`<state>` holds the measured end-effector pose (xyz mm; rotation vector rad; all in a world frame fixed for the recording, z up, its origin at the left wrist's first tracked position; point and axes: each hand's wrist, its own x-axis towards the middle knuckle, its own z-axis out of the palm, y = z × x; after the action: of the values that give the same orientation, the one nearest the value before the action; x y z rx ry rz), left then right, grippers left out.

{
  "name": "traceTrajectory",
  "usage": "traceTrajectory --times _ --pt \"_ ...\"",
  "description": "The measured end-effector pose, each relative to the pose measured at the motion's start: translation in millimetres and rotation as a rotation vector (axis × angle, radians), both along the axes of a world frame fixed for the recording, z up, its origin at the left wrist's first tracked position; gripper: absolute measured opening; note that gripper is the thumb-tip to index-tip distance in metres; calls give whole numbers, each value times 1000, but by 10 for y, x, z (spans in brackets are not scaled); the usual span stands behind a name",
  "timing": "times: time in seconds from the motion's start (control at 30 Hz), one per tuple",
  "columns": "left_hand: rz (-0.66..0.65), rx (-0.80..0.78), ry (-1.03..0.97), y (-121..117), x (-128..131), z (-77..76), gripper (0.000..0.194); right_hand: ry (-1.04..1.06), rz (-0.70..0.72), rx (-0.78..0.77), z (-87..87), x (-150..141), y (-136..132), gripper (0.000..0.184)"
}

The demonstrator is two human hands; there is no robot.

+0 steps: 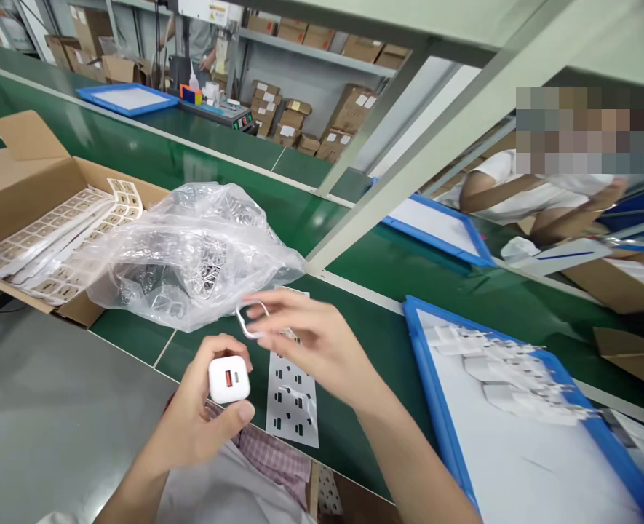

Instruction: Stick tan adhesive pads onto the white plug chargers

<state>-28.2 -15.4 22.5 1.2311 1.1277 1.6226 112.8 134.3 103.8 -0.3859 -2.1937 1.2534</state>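
My left hand (pixel 207 407) is closed around a white USB charger (pixel 230 380), whose port face with a red port and a second, narrower port points up at me. Just above and to the right, my right hand (pixel 311 335) pinches a thin white rounded-square frame (pixel 241 320) between thumb and fingers, apart from the charger. Below the right hand, a white sticker sheet (pixel 292 400) with dark cut-out shapes lies on the green bench. A clear plastic bag (pixel 207 255) holding many shiny small frames lies behind both hands.
An open cardboard box (pixel 86 309) with label sheets stands at the left. To the right, a blue-rimmed tray (pixel 436 407) carries rows of white chargers (pixel 507 371). A slanted metal post (pixel 376 215) rises behind the bag. A co-worker (pixel 540 193) sits across the bench.
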Motion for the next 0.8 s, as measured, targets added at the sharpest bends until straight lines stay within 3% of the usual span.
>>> traceTrajectory --times 0.13,0.2,0.37,0.53,0.67,0.8 --pt "-198 32 73 63 144 -6 38 159 -121 -198 -92 521 -410 39" --pt "-213 67 40 127 244 -43 37 152 -184 -215 -186 674 -557 49" --pt "-184 39 -206 251 526 -160 49 194 -350 -195 -463 792 -831 39" --pt "-220 -159 -29 224 683 -223 42 222 -533 -166 -626 816 -1081 45" --pt "-311 -37 118 190 739 -243 47 94 -715 -103 -651 887 -1207 40" --pt "-255 165 228 257 790 -210 50 63 -809 -86 -667 896 -1292 32"
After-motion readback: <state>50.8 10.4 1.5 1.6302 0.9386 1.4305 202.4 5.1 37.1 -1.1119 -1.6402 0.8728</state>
